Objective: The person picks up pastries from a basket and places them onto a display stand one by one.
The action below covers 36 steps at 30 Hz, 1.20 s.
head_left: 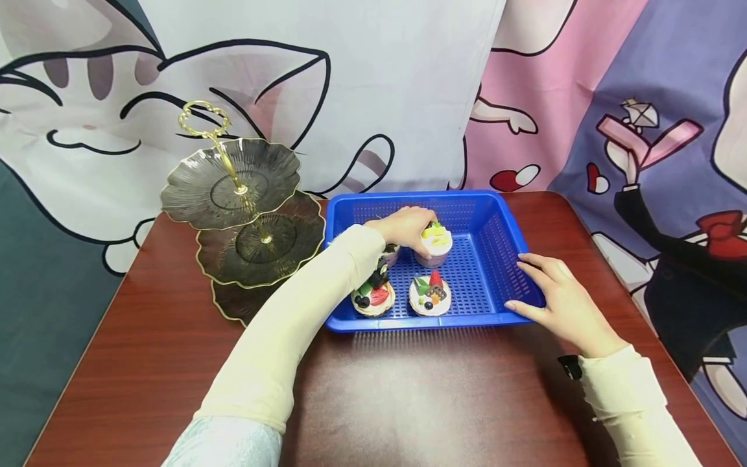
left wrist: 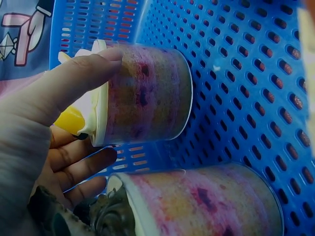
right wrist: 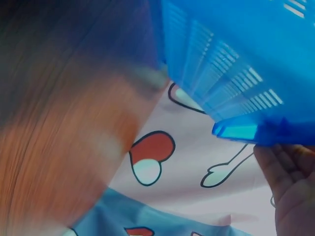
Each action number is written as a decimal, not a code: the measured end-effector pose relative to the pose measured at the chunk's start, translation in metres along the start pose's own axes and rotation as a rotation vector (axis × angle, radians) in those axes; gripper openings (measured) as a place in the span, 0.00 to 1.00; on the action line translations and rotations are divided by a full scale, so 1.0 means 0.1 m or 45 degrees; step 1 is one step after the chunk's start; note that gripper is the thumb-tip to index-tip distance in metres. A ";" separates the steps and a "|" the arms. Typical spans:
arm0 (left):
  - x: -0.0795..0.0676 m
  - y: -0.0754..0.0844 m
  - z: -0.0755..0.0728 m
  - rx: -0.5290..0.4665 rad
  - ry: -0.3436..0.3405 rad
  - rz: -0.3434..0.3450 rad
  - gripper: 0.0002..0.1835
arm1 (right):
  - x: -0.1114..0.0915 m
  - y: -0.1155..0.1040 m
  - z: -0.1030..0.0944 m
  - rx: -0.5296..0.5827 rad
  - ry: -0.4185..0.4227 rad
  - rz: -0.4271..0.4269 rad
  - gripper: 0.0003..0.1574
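Note:
My left hand (head_left: 404,228) reaches into a blue plastic basket (head_left: 403,324) and holds a cake cup (head_left: 436,246) with yellow topping. In the left wrist view, my thumb lies on the clear side of this cake cup (left wrist: 150,93), whose pink and yellow layers show; the fingers are on its other side, partly hidden. Close by is a second cake cup (left wrist: 211,204) with dark cream, mostly behind my arm in the head view. Two fruit tarts (head_left: 373,299) (head_left: 430,296) sit toward the basket's front. My right hand (head_left: 563,301) grips the basket's right rim near the front corner.
A three-tier stand of dark scalloped plates (head_left: 262,250) with gold edges and a gold ring handle stands left of the basket, almost touching it. Both are on a reddish-brown table (head_left: 408,395). A cartoon-printed cloth (head_left: 397,84) hangs behind the table and along its right side.

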<state>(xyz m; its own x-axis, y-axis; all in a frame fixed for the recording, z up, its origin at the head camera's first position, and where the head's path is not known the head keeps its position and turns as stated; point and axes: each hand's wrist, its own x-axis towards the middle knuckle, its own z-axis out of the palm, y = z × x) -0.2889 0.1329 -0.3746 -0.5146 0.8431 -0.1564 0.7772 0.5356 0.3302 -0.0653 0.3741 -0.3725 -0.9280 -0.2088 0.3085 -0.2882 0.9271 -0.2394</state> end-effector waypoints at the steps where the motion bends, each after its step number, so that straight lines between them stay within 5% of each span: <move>1: -0.01 0.01 -0.01 -0.011 -0.007 -0.006 0.36 | -0.01 0.01 -0.01 -0.001 -0.012 -0.010 0.47; 36: -0.04 0.03 -0.10 -0.069 0.101 0.009 0.36 | -0.10 -0.02 -0.02 -0.044 -0.082 -0.004 0.54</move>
<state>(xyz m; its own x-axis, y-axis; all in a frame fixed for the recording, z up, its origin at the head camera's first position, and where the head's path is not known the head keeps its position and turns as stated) -0.2876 0.1307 -0.3638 -0.5379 0.8392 -0.0804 0.7614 0.5246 0.3809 -0.0548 0.3749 -0.3736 -0.9407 -0.2303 0.2489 -0.2839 0.9364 -0.2065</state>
